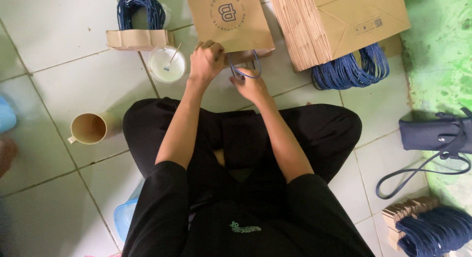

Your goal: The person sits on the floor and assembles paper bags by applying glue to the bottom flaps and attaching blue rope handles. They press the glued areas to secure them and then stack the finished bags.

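pale floor tiles (59,85) lay under a seated person whose left hand (206,60) pinched the near edge of a flat brown paper bag (228,21) while the right hand (250,85) gripped its blue cord handle (245,70), beside a white glue cup (167,65).

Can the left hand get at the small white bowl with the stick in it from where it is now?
Probably yes: the left hand rests on the brown paper bag, and the white bowl sits just beside it on the tiled floor, nothing between.
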